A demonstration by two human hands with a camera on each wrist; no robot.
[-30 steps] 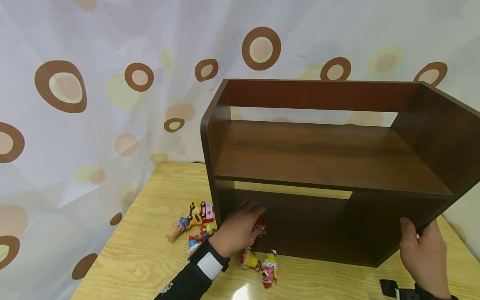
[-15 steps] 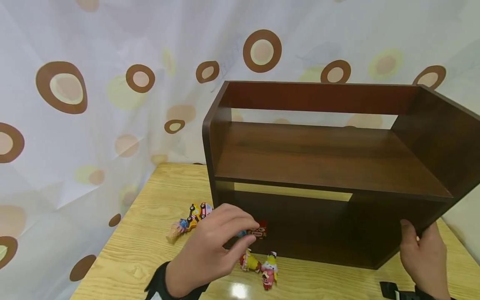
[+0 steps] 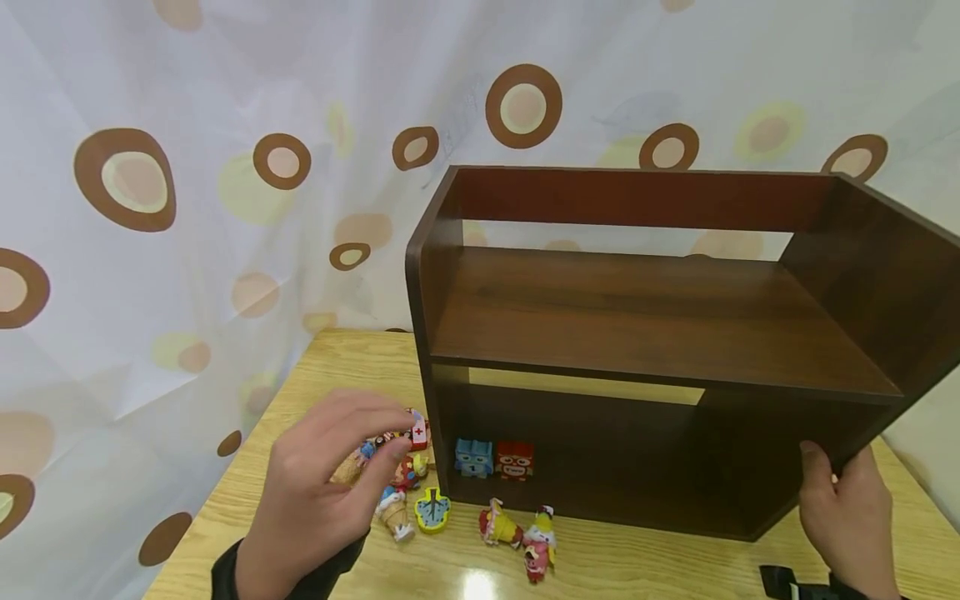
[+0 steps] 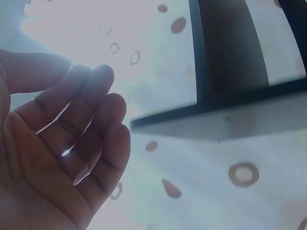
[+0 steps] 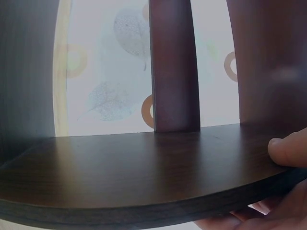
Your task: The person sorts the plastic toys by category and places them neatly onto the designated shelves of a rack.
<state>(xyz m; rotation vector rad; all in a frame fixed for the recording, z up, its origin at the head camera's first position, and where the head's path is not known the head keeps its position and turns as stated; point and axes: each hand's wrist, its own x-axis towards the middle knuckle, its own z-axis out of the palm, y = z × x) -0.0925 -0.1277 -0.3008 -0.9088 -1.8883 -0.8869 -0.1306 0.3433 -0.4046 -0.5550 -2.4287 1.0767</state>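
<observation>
I see the left hand (image 3: pixel 318 492) empty and loosely bent near the toys (image 3: pixel 408 472) on the counter (image 3: pixel 660 567), while the right hand (image 3: pixel 851 517) holds the side of the shelf (image 3: pixel 667 325), and if it tugs, the blue toy (image 3: pixel 474 459) and red toy (image 3: pixel 514 461) standing low inside might topple.

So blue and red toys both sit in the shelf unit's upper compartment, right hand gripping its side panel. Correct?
Wrong compartment: the head view shows the blue toy and red toy both in the lower compartment. Right hand gripping the side panel is correct.
</observation>
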